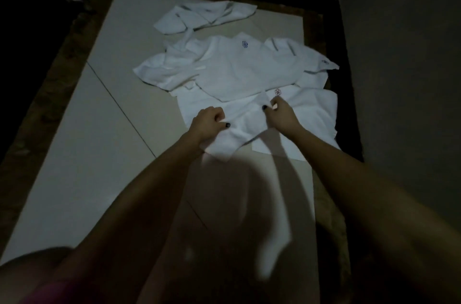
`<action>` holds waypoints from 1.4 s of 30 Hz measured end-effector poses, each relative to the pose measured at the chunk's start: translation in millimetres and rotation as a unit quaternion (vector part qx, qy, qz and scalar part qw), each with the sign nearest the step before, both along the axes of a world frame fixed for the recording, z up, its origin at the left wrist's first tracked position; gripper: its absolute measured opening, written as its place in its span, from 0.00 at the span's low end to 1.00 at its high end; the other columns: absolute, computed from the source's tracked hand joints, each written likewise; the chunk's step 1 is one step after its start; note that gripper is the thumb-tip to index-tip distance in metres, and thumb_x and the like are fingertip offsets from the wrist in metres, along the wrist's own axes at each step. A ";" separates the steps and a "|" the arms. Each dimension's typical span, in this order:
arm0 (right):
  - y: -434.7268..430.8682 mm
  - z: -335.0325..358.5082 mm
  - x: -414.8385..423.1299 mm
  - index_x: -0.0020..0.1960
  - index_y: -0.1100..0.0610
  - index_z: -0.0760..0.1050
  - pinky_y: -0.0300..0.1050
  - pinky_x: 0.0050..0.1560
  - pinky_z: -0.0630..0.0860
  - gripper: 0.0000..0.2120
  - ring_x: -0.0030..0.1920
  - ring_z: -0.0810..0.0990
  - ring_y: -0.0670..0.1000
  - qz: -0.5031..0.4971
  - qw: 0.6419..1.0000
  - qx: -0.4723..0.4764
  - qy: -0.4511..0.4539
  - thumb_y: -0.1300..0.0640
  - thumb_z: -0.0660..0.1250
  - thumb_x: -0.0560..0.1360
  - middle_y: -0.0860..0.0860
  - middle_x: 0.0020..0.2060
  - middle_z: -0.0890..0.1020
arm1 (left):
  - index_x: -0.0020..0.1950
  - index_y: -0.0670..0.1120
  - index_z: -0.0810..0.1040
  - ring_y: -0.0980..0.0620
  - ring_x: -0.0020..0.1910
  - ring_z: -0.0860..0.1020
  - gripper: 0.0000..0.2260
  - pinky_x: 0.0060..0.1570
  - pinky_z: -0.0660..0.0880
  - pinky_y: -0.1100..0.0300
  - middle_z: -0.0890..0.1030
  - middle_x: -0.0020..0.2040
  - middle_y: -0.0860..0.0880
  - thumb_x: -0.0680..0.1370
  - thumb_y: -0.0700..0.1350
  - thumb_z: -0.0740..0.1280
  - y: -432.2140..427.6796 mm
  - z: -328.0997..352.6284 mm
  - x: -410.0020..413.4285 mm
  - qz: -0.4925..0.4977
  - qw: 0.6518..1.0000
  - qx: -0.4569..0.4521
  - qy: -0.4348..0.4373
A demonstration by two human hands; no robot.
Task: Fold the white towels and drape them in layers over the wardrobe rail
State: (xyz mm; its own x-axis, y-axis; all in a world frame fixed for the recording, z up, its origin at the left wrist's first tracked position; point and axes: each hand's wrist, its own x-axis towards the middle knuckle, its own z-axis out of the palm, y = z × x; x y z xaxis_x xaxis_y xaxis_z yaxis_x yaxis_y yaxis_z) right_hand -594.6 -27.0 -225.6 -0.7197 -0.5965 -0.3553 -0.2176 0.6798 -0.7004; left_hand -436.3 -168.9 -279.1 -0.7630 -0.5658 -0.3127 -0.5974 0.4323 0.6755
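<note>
Several white towels lie spread on a pale tiled floor in dim light. The nearest towel point(245, 126) is bunched between my hands. My left hand point(208, 124) grips its left edge with curled fingers. My right hand point(280, 113) pinches its upper edge beside a small embroidered logo. A larger towel point(234, 66) with a blue logo lies just beyond, overlapping others. Another crumpled towel point(204, 17) lies farthest away. No wardrobe rail is in view.
The pale floor tiles point(104, 114) stretch to the left and toward me. A dark brown border point(45, 94) runs along the left. A tall grey panel point(404, 54) stands at the right. The top of the view is dark.
</note>
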 end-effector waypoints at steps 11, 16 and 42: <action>-56.9 361.2 -23.5 0.56 0.61 0.77 0.48 0.52 0.80 0.15 0.52 0.81 0.55 0.013 0.980 -0.169 -0.103 0.59 0.75 0.72 0.58 0.52 0.80 | 0.44 0.43 0.75 0.57 0.31 0.70 0.06 0.32 0.67 0.65 0.72 0.31 0.51 0.76 0.42 0.72 -56.9 362.3 -6.3 0.122 0.963 0.123 0.205; -66.8 542.2 -14.4 0.58 0.66 0.78 0.39 0.47 0.82 0.15 0.47 0.82 0.52 0.138 0.980 -0.099 -0.104 0.63 0.73 0.73 0.59 0.49 0.82 | 0.51 0.41 0.75 0.60 0.26 0.70 0.04 0.27 0.69 0.67 0.73 0.33 0.48 0.78 0.40 0.68 -68.0 535.4 7.6 0.138 0.954 0.123 0.236; -127.8 1013.5 172.0 0.52 0.62 0.79 0.37 0.39 0.78 0.11 0.38 0.80 0.45 0.308 0.904 -0.263 -0.135 0.55 0.64 0.80 0.51 0.40 0.82 | 0.50 0.47 0.81 0.56 0.46 0.80 0.04 0.47 0.76 0.63 0.83 0.47 0.47 0.78 0.45 0.68 -21.1 1015.7 175.7 0.209 0.893 0.026 0.399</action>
